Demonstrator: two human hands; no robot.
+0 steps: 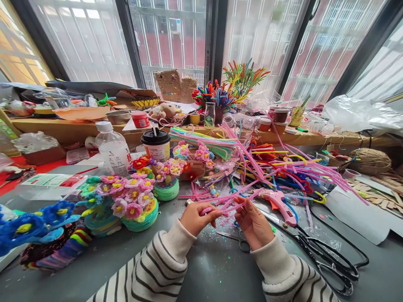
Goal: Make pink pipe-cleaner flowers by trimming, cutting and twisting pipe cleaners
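Observation:
Above the grey table, near its middle, my left hand (pixel 199 219) is closed, with pink pipe cleaner (pixel 227 207) pinched between thumb and fingers. To its right, my right hand (pixel 254 223) has its fingers curled and its thumb against them, at the other end of the pink strands. Its exact hold is partly hidden by the fingers. Small scissors (pixel 244 244) lie under and between the hands. Just beyond my right hand rests a pink glue gun (pixel 280 202). Loose pink pipe cleaners (pixel 252 161) spread behind both hands.
Pipe-cleaner flowers (pixel 135 193) in round pots stand left, with blue flowers (pixel 23 228) nearer. Behind them are a plastic bottle (pixel 112 151) and a lidded cup (pixel 156 147). Large black scissors (pixel 330 256) and a cable lie right. A cluttered ledge (pixel 176 135) runs below the windows.

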